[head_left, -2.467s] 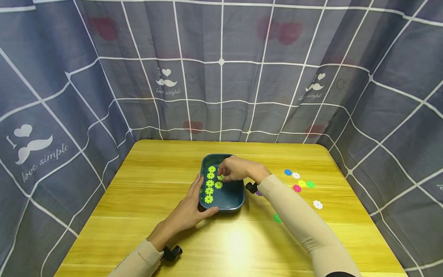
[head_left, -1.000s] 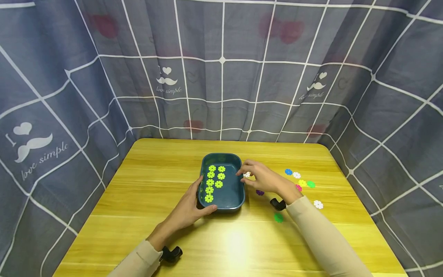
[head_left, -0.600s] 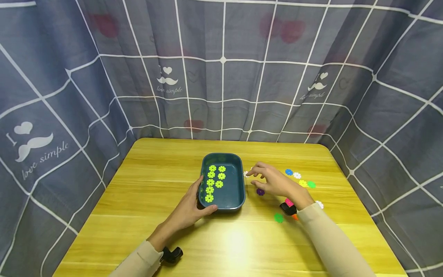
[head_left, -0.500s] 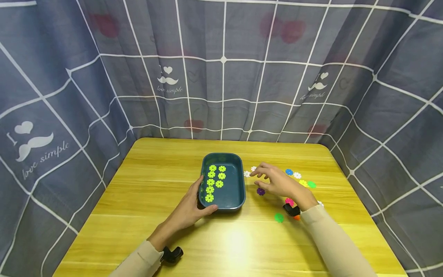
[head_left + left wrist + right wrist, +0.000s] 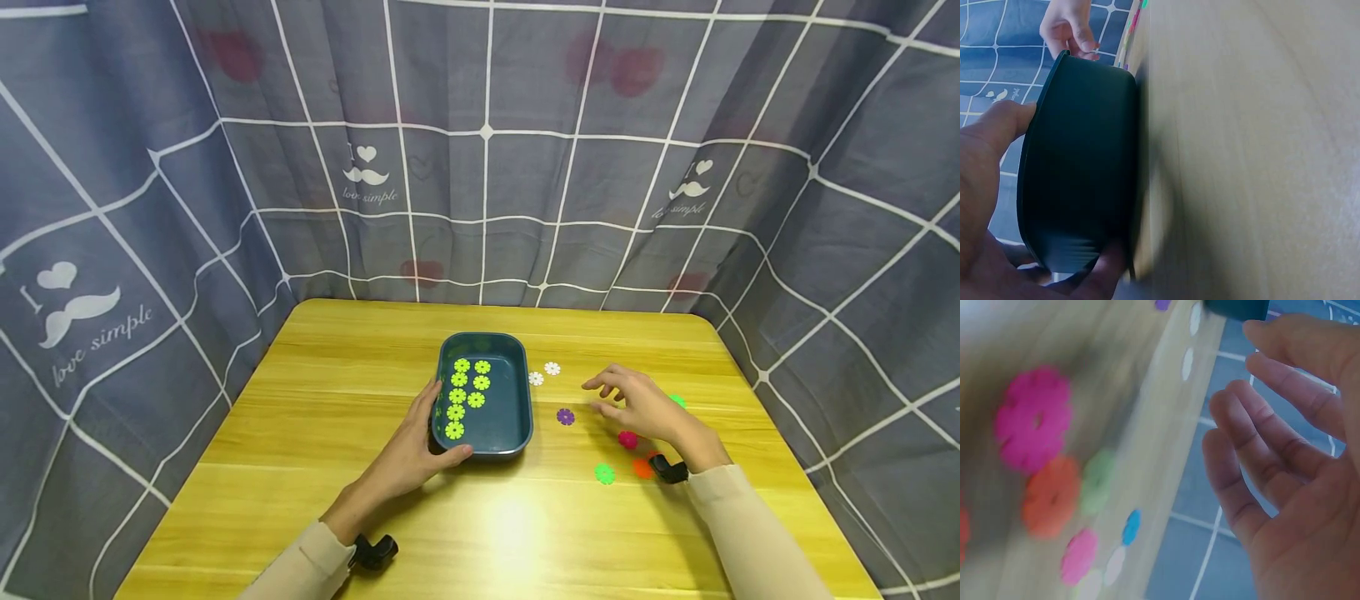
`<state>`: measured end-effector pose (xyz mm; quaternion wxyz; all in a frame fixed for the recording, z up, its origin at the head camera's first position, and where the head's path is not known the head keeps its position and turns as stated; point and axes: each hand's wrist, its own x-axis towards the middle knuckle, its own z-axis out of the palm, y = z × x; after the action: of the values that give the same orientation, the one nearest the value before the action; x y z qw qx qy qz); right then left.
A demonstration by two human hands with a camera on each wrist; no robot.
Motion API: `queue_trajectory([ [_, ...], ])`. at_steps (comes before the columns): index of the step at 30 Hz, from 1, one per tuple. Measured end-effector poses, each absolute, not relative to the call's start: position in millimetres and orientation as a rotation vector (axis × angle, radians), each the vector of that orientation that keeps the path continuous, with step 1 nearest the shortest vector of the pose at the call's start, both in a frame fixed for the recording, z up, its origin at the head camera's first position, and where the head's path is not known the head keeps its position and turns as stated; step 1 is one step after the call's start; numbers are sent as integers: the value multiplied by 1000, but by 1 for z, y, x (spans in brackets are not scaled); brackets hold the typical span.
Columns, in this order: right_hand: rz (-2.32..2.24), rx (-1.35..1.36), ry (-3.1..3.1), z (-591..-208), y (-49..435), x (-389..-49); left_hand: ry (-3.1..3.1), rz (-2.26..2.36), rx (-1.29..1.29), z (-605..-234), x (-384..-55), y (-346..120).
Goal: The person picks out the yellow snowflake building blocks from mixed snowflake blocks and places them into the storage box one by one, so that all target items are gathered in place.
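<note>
A dark teal tray (image 5: 502,425) stands on the table with several yellow-green notched discs (image 5: 457,396) in two columns along its left part. My left hand (image 5: 405,452) grips the tray's near-left corner, thumb on the near rim and fingers along the side. In the left wrist view the tray's outer wall (image 5: 1079,156) shows between thumb and fingers. Hovering to the right of the tray, my right hand (image 5: 643,408) has loosely bent fingers and holds nothing. Below it are a pink disc (image 5: 627,440) and an orange disc (image 5: 642,469); a purple disc (image 5: 566,417) lies left.
Two white discs lie right of the tray, one white disc (image 5: 552,368) farther back. A green disc (image 5: 604,474) lies nearer the front. The right wrist view also shows a blue disc (image 5: 1130,527). A grey checked curtain (image 5: 480,208) surrounds the table (image 5: 337,358).
My right hand was inside the tray at the yellow-green discs, then came out over the rim and moved right above the loose discs. The left hand and tray stayed in place.
</note>
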<state>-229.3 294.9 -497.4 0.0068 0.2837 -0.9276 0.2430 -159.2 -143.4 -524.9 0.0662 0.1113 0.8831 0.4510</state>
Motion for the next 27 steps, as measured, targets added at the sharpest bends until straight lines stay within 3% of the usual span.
queue_trajectory([
  [27,757,502,-3053,-519,384,-233,2674,1348,353,-526,-161,-143],
])
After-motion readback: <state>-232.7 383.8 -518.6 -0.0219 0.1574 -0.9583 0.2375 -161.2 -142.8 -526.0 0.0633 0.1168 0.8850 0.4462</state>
